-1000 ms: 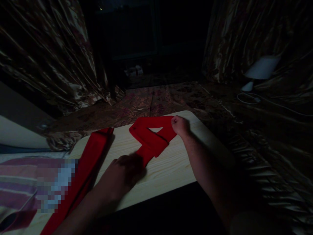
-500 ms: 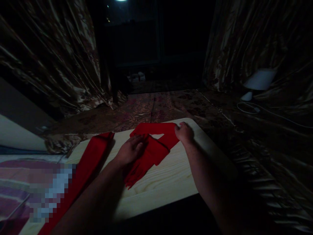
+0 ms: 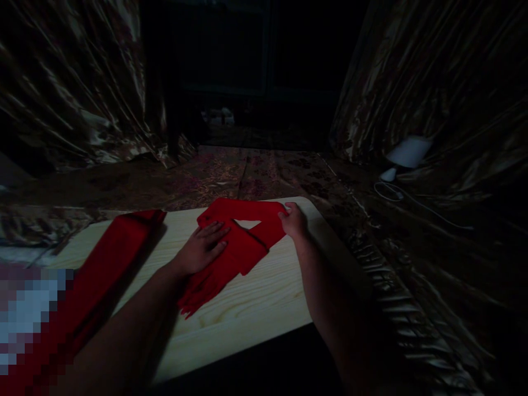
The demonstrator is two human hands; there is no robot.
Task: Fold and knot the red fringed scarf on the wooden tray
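we have our left hand (image 3: 204,247) laid palm down on a folded, bright red fabric band (image 3: 251,253); that grip is released, its fingers slightly spread over the cloth. our right hand (image 3: 294,221) grasps the band's far right corner between thumb and fingers. the band lies flat on a pale, wood-grained table (image 3: 247,308), its folds framing a small triangular gap through which the wood shows, its fringed end pointing near-left. its far fold runs along the table's far edge, and our right hand sits just inside the rounded far right corner. wood shows between the band and the near edge, and also towards a long, red fabric strip (image 3: 113,247) on the left. beyond the right side, well apart, stands a white, shaded lamp (image 3: 410,152) with a looped white cord (image 3: 385,194).
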